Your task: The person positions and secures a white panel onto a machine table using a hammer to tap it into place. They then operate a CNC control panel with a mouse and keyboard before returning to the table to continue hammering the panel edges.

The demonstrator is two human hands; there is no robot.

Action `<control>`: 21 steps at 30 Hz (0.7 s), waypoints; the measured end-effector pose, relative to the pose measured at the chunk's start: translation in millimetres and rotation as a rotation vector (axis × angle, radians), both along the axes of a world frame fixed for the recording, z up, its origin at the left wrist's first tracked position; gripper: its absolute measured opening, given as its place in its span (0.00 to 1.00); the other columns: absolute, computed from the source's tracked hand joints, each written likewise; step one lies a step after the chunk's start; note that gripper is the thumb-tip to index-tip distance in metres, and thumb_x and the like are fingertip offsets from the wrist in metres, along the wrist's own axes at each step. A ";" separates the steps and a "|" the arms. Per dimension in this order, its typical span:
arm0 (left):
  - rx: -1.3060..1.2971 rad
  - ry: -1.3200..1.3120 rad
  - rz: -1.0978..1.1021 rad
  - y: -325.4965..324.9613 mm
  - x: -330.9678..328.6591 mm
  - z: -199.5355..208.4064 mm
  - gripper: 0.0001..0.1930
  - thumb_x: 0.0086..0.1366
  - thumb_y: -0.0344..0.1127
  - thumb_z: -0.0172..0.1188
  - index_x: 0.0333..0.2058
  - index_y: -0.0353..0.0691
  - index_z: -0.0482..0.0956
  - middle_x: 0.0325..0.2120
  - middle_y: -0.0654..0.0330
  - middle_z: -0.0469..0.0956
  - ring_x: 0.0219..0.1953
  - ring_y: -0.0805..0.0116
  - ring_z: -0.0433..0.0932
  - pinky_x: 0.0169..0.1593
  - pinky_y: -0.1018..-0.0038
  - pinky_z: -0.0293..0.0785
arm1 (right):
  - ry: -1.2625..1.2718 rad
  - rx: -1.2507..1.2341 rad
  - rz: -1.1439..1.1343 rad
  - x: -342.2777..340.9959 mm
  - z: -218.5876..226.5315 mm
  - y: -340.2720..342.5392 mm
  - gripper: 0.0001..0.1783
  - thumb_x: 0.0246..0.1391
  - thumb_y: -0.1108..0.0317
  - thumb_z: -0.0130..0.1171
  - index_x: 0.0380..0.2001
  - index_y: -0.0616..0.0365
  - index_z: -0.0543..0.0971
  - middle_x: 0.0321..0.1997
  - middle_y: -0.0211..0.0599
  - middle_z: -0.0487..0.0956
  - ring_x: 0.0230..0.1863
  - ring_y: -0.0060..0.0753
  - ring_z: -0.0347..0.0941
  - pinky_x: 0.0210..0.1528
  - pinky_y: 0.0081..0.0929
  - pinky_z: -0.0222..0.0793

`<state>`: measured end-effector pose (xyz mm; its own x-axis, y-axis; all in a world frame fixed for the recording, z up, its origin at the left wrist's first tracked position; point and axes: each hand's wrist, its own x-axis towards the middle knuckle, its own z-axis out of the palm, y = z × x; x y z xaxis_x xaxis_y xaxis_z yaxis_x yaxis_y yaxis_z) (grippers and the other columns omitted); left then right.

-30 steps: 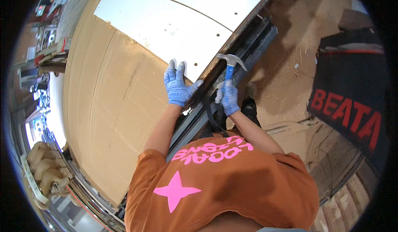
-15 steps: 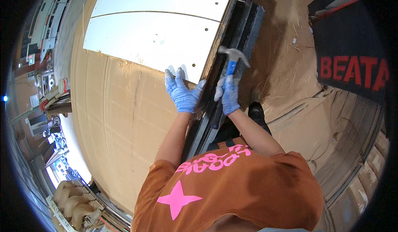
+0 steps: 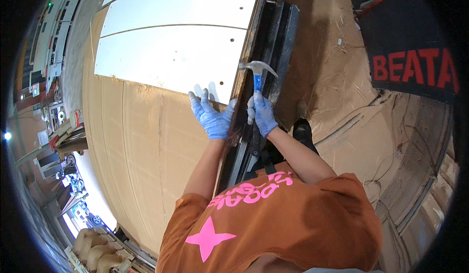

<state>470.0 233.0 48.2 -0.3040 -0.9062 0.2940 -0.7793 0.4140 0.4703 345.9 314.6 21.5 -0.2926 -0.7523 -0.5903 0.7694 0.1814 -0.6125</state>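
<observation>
My right hand (image 3: 264, 113), in a blue glove with pale fingertips, is closed around the handle of a claw hammer (image 3: 257, 80). The hammer has a steel head and a blue shaft; its striking face is at the right edge of a white panel (image 3: 161, 53). Whether it touches the edge I cannot tell. My left hand (image 3: 213, 119), gloved the same way, lies with fingers spread at the panel's near right corner. Its fingertips rest on the white surface and the thumb lies along the edge. A small round hole shows near that corner.
Brown cardboard-like sheeting (image 3: 141, 141) lies left of my left arm. A dark metal rail (image 3: 281, 43) runs along the panel's right side. Farther right stands a black board with red lettering (image 3: 405, 48). Scraps and dust lie on the brown floor (image 3: 337, 77).
The hammer head has swung left, up to the panel's edge. My left hand keeps its place at the corner. The whole view has shifted slightly.
</observation>
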 end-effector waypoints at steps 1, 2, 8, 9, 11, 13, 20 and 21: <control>-0.003 0.058 -0.014 0.9 0.6 -0.6 0.51 0.42 0.58 0.75 0.60 0.35 0.63 0.66 0.36 0.47 0.67 0.41 0.50 0.66 0.54 0.53 | 0.003 -0.053 -0.075 -1.7 -1.6 2.7 0.29 0.61 0.37 0.44 0.23 0.52 0.69 0.12 0.29 0.66 0.11 0.25 0.64 0.14 0.24 0.63; 0.004 0.027 0.002 3.1 0.9 0.4 0.51 0.42 0.57 0.75 0.60 0.35 0.63 0.66 0.36 0.47 0.67 0.41 0.50 0.66 0.54 0.53 | 0.005 -0.106 -0.150 -1.8 -2.5 4.4 0.29 0.61 0.37 0.44 0.22 0.52 0.69 0.12 0.29 0.66 0.11 0.25 0.64 0.15 0.24 0.63; 0.049 0.117 0.036 0.6 -8.1 4.0 0.47 0.39 0.52 0.78 0.54 0.31 0.68 0.66 0.37 0.47 0.67 0.41 0.52 0.65 0.55 0.55 | -0.041 0.020 -0.028 10.7 2.2 -0.9 0.30 0.59 0.37 0.46 0.20 0.53 0.69 0.12 0.30 0.66 0.10 0.26 0.63 0.13 0.26 0.63; 0.030 0.104 0.032 1.9 -4.7 3.5 0.46 0.39 0.51 0.78 0.53 0.31 0.69 0.66 0.37 0.47 0.67 0.41 0.52 0.65 0.56 0.56 | -0.024 0.020 -0.079 12.4 9.9 3.2 0.30 0.59 0.37 0.46 0.22 0.53 0.70 0.11 0.30 0.66 0.09 0.27 0.63 0.12 0.24 0.62; 0.009 0.080 0.032 3.2 -0.9 3.9 0.45 0.39 0.51 0.78 0.52 0.30 0.70 0.66 0.38 0.47 0.67 0.42 0.52 0.65 0.56 0.56 | 0.066 -0.065 -0.257 6.3 -7.7 4.2 0.30 0.59 0.36 0.46 0.22 0.53 0.70 0.12 0.29 0.67 0.10 0.26 0.64 0.12 0.25 0.63; 0.009 0.065 0.034 4.4 -3.0 2.4 0.44 0.39 0.51 0.78 0.51 0.29 0.70 0.66 0.38 0.47 0.66 0.43 0.52 0.65 0.57 0.56 | 0.277 0.000 -0.189 11.7 2.6 -2.0 0.32 0.58 0.34 0.46 0.19 0.52 0.69 0.12 0.28 0.68 0.10 0.25 0.65 0.13 0.26 0.64; 0.022 0.066 0.040 2.1 -1.3 2.0 0.45 0.39 0.52 0.78 0.53 0.36 0.68 0.66 0.37 0.46 0.67 0.41 0.50 0.66 0.55 0.54 | 0.012 -0.063 -0.232 -7.7 -17.6 8.1 0.31 0.58 0.34 0.46 0.20 0.52 0.70 0.12 0.32 0.68 0.11 0.27 0.67 0.15 0.27 0.66; 0.025 0.070 0.034 1.0 -0.6 0.2 0.45 0.39 0.52 0.78 0.53 0.36 0.68 0.66 0.37 0.45 0.67 0.41 0.50 0.66 0.55 0.54 | 0.314 0.070 -0.052 0.6 -3.1 3.4 0.31 0.58 0.35 0.47 0.18 0.52 0.70 0.12 0.32 0.68 0.11 0.28 0.67 0.14 0.27 0.66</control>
<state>469.4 234.0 48.3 -0.2529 -0.9228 0.2907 -0.7575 0.3758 0.5338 346.6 318.0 18.4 -0.5057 -0.6924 -0.5147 0.5540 0.1967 -0.8089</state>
